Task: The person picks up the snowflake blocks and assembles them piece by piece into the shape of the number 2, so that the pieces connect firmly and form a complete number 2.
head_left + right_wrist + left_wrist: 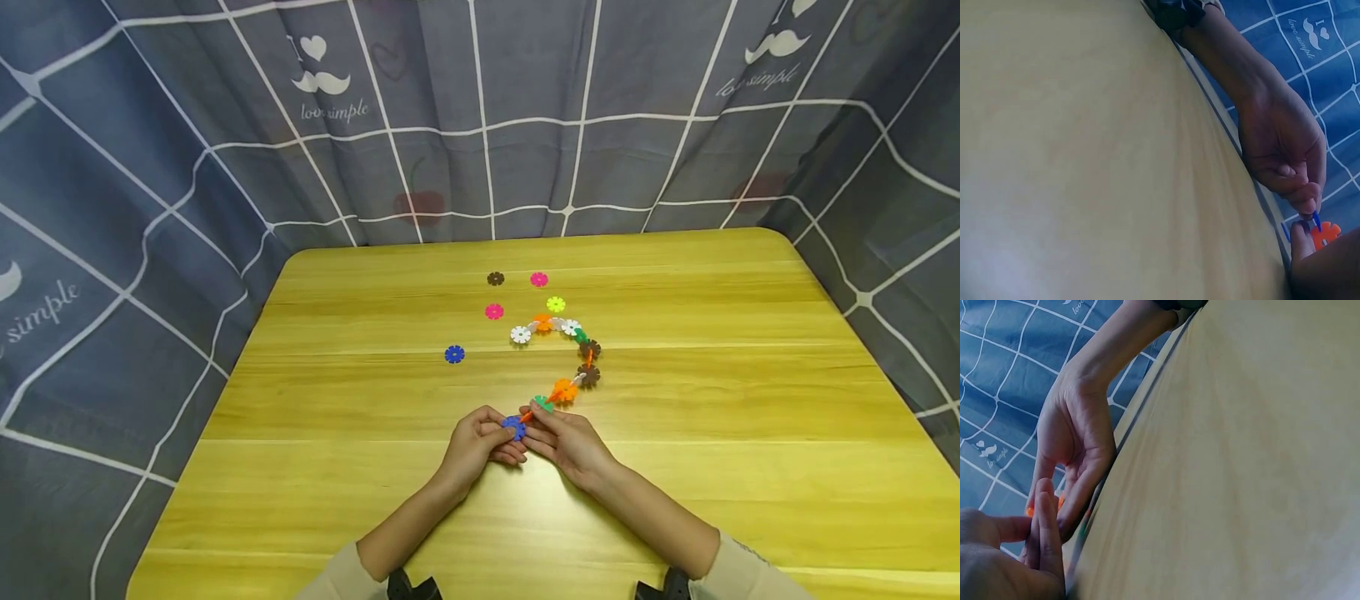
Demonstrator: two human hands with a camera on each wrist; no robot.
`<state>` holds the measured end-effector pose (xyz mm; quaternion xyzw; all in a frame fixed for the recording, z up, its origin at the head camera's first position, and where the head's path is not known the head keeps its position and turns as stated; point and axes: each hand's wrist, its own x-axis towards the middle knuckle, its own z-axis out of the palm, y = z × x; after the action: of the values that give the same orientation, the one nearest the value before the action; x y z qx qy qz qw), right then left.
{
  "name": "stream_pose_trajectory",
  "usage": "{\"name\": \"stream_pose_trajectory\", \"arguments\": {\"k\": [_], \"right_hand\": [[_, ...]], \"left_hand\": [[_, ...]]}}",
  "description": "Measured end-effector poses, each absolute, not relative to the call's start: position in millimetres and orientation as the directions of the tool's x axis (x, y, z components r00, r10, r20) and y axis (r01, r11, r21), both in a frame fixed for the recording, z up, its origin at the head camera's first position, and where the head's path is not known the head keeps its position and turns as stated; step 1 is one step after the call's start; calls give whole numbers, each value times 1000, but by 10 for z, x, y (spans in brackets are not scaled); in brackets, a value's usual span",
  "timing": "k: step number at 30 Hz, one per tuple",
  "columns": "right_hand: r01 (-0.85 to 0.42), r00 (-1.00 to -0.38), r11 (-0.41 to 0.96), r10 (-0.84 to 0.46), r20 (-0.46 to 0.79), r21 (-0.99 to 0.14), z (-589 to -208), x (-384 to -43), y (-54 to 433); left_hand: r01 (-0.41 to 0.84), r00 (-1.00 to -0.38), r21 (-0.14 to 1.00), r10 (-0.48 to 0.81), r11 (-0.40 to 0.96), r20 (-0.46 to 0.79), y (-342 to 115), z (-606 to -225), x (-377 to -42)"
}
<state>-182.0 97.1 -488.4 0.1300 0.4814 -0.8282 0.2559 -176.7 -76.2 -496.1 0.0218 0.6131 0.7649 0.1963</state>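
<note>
My left hand (476,446) pinches a blue notched plastic disc (513,427) between thumb and fingers. Meeting it edge to edge is an orange notched disc (526,416), which my right hand (573,446) grips beside a green disc (543,403). From there a curved chain of interlocked discs runs away over the table, through orange (565,391), brown (588,375) and white to a white disc (520,335) at its far end. In the right wrist view the blue disc stands edge-on against the orange disc (1330,234); fingers partly hide the joint.
Loose discs lie beyond the hands on the wooden table (337,400): blue (454,354), brown (496,278), two pink (494,311) and yellow-green (556,304), the last close to the chain. A grey checked curtain (525,167) surrounds the table's back and sides.
</note>
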Motion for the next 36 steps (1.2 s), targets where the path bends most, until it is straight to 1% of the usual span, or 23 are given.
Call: {"name": "stream_pose_trajectory", "arguments": {"k": [8,16,21,29,36], "right_hand": [[535,-843,-394,-299,-447,-747,-4894,-1823,956],[532,-836,-356,-364,-410,-768,-4936,-1850,967],[533,-832,-344,-378,-405,-773,-4941,-1871,976],[545,-807,-281,-432,-403,-790,-4920,-1886,992],[562,-803,-316,-428,-414,-764,-4909,-1812,965]], "left_hand": [[-304,-922,928,311,-214,-230,-761,-4949,-1754],[-336,-911,919,320,-206,-261,-792,-4941,-1763],[-369,-897,903,338,-221,-284,-812,-4937,-1789],[-352,-896,911,357,-214,-263,-782,-4926,-1758],[-341,-912,918,310,-203,-270,-767,-4910,-1732]]}}
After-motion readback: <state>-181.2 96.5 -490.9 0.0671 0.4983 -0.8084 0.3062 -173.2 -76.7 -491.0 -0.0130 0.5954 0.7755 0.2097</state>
